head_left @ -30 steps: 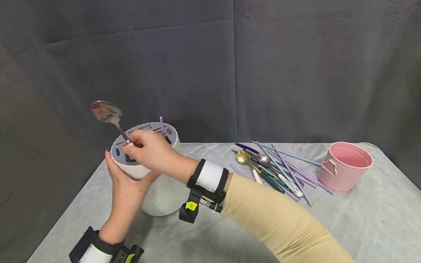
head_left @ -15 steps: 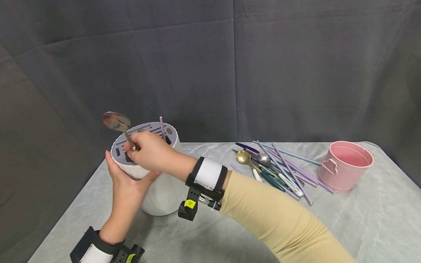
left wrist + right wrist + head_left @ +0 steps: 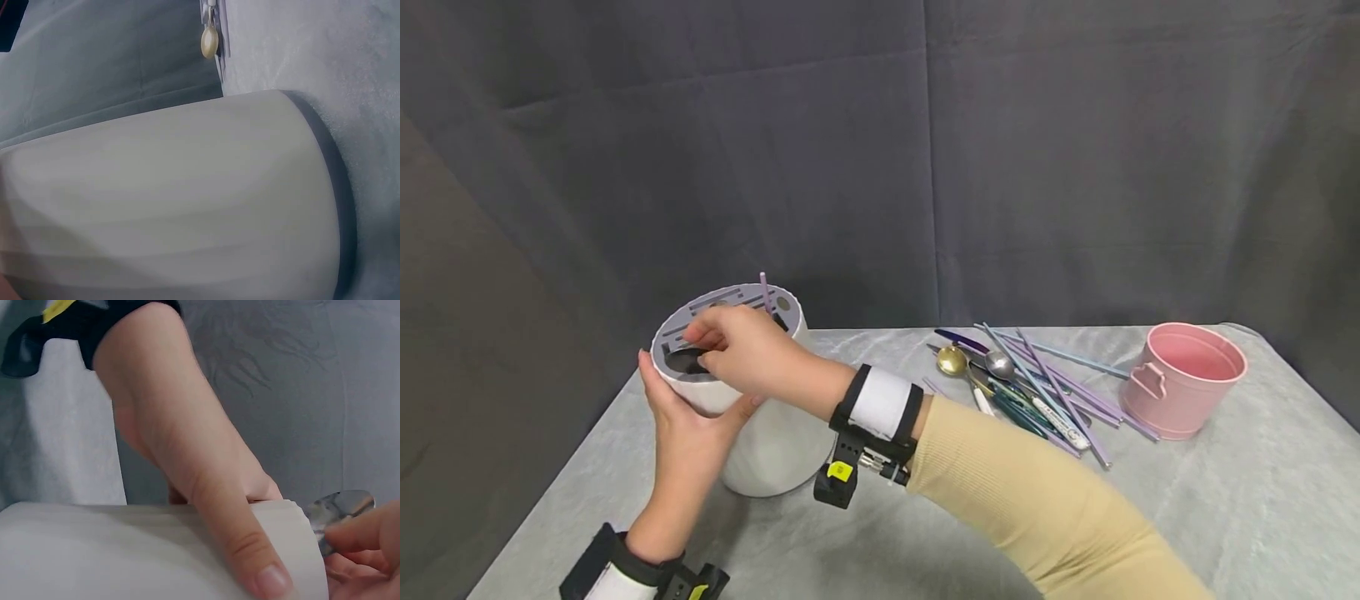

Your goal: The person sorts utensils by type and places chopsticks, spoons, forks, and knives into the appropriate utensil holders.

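A white cylindrical cutlery holder [image 3: 775,454] with a grey slotted top leans toward the left in the head view. My left hand [image 3: 688,433] grips it just below the rim, the thumb and fingers spread around the wall. Low over the slots, my right hand [image 3: 752,350] pinches a spoon [image 3: 685,361] by its metal bowl. The spoon's handle is out of sight, down in the holder. In the right wrist view the bowl [image 3: 344,507] shows beside the fingers at the rim. The holder's side [image 3: 175,194] fills much of the left wrist view.
A purple stick [image 3: 764,292] stands up from the holder's top. On the right of the grey-covered table [image 3: 1225,517] lies a pile of purple and blue sticks [image 3: 1052,375], spoons and knives. Beside it stands a pink bucket [image 3: 1180,392]. A dark curtain hangs behind.
The spoon has gone down from above the holder until its bowl sits close to the slotted top. My right fingers have shifted from the handle to the bowl. The left hand stays put.
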### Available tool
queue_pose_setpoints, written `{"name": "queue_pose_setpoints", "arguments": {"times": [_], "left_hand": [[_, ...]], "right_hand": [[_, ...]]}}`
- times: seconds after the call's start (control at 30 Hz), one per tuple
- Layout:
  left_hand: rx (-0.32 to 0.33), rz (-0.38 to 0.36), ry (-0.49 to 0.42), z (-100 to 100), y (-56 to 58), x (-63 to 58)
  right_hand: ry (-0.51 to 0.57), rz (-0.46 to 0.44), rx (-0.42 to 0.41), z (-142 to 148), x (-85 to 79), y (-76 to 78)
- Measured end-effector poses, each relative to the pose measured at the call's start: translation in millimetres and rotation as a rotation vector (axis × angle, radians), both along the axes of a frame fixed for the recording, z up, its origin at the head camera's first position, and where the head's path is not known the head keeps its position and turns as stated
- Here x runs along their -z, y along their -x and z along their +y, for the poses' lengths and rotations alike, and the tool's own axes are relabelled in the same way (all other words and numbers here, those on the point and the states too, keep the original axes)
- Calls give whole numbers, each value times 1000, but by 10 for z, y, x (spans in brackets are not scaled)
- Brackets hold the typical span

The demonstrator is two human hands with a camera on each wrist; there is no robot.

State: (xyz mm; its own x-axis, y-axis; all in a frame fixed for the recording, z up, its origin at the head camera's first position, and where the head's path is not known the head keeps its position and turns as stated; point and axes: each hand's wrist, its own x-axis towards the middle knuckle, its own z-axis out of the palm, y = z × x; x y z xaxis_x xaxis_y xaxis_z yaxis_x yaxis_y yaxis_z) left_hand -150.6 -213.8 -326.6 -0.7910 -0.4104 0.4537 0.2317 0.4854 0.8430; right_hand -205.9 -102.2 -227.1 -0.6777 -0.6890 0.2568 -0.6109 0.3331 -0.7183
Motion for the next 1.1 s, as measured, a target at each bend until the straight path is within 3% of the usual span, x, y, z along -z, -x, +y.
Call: {"name": "queue_pose_setpoints", "arguments": {"times": [0.23,0.4,0.7,0.9,1.1], "left_hand": [[12,14,11,31,8,25],[23,51,11,57,54,14],[-2,74,-32,26,28,-34],[2,77,-48,30,12,-30],[-1,70,-36,61,24,-27]], "right_hand": [[267,-93,-25,480,56,-76],[346,-103,22,1076,126,-65],[240,-226,198,1898,524,104],[174,-214,321,2169,807,189],[12,-166,497,2398,1122,309]]}}
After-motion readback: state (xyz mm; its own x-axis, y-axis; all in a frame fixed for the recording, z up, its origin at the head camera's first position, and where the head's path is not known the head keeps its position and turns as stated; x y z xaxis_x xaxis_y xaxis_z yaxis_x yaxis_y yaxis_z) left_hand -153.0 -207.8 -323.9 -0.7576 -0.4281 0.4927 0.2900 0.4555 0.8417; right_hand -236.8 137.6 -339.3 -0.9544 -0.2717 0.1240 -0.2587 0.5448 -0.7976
